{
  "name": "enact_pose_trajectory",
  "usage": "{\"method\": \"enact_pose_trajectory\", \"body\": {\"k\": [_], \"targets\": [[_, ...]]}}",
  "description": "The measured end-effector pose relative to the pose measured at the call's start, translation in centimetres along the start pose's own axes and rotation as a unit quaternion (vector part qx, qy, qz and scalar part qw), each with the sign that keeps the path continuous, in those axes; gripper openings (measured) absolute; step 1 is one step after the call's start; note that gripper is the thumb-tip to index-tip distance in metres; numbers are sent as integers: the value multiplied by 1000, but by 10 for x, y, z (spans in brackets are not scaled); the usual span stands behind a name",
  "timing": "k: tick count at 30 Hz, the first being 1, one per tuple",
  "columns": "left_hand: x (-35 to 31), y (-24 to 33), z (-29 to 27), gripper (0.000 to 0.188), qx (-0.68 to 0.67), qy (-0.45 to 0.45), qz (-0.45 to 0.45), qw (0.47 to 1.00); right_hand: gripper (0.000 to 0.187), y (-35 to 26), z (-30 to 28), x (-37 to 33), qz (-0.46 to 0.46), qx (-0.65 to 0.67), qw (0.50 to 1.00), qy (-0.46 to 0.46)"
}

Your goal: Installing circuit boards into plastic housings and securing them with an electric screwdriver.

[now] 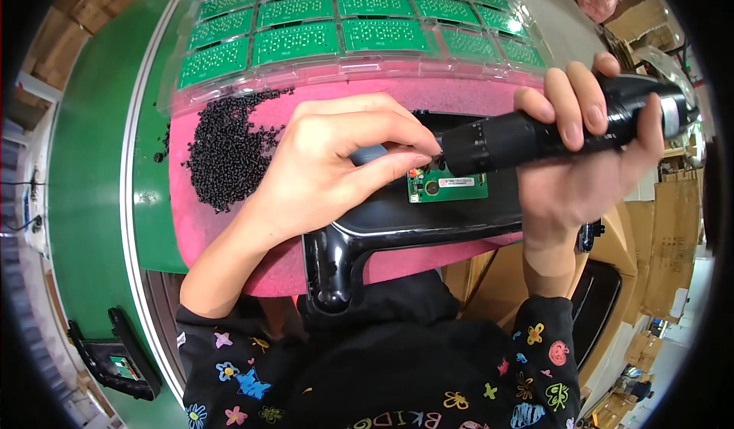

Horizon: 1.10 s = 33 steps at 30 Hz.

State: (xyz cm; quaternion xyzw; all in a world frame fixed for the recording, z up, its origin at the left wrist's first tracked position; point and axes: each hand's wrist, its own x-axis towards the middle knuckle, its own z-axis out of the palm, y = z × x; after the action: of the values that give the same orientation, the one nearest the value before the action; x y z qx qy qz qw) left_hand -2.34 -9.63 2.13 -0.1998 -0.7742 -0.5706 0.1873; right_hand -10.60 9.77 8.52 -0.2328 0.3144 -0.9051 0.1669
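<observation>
My right hand point(573, 146) is wrapped around a black electric screwdriver point(497, 140), held almost level with its front end pointing left. Thumb and forefinger of my left hand point(329, 150) pinch together at that front end, where small dark bits like black screws point(439, 161) show; the driver's bit is hard to make out. Under both hands lies a black plastic housing point(428, 216) with a handle-like arm at its near left. A green circuit board point(466, 190) with a white label sits inside it, partly covered by the driver and fingers.
Left of my left hand, a heap of small black screws point(225, 154) spreads over the pink mat point(187, 238). Clear trays of green circuit boards point(294, 43) stand at the back. Another black housing point(115, 360) rests on the green surface at lower left. Cardboard boxes point(673, 245) are at right.
</observation>
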Motion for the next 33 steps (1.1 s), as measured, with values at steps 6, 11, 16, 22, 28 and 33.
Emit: {"method": "enact_pose_trajectory", "body": {"k": [6, 11, 16, 22, 28, 33], "targets": [[-3, -3, -1, 19, 3, 6, -43, 999, 41, -12, 2, -10, -52, -31, 994, -87], [-2, -1, 2, 23, 0, -10, -51, 999, 43, -14, 5, -18, -72, -36, 992, -98], [-6, -5, -5, 24, 32, -12, -32, 999, 44, 1, 5, -18, -66, -31, 990, -123], [-4, -8, 0, 27, 90, -17, 27, 995, 49, 2, 5, -20, -59, -67, 990, -105], [-3, -5, 10, 26, 149, -30, 78, 985, 48, 4, -10, -16, -43, -82, 986, -139], [-4, -2, 19, 22, 225, -30, 78, 971, 52, 2, -22, -16, -45, -90, 981, -166]]}}
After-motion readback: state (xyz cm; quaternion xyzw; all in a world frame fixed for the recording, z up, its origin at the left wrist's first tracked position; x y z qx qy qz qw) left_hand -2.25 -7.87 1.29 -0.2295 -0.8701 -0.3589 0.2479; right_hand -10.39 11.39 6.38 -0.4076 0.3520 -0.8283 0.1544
